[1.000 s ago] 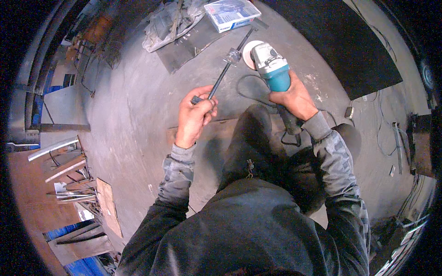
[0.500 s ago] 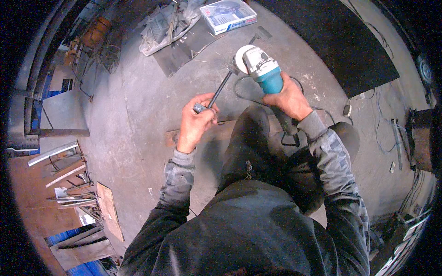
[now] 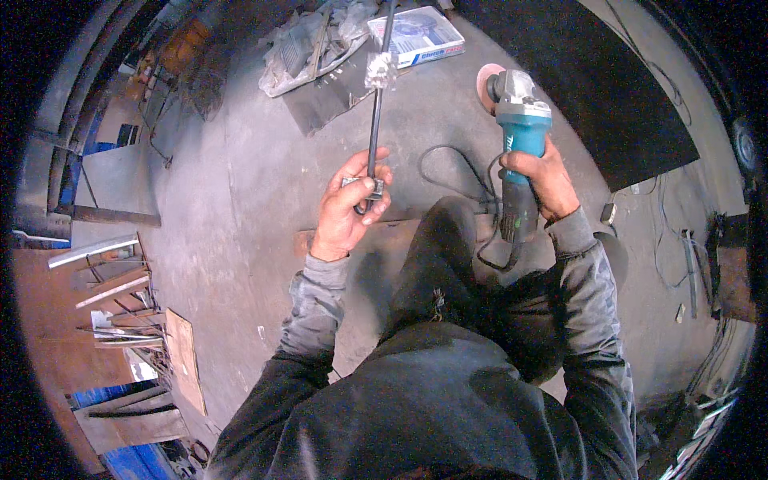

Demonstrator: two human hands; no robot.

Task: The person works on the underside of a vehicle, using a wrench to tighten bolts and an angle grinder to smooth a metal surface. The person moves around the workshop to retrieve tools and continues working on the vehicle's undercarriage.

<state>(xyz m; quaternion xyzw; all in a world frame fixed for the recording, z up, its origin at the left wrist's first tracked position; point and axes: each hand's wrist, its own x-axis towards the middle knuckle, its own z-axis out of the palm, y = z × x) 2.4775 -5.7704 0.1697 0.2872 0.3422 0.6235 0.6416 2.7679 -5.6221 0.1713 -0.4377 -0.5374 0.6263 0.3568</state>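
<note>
My left hand (image 3: 349, 206) is closed round the near end of a dark metal rod (image 3: 375, 132), by a small grey metal block. The rod points away from me, and a bright, shiny metal piece (image 3: 380, 72) sits partway along it. My right hand (image 3: 547, 178) grips a teal and black angle grinder (image 3: 524, 136) by its body. The grinder's reddish disc (image 3: 486, 88) faces left, apart from the rod. A black cord (image 3: 448, 152) loops on the floor between my hands.
A printed box (image 3: 424, 36) and a plastic-wrapped bundle (image 3: 308, 48) lie at the far side. A large black sheet (image 3: 592, 88) is at the far right. Metal offcuts (image 3: 120, 296) are stacked at left, beside a wooden board (image 3: 186, 360). A plank (image 3: 400, 226) lies near my knees.
The grinder has moved right, away from the rod, and its disc has turned. The rod has swung upright in the picture, its metal piece now farther from me.
</note>
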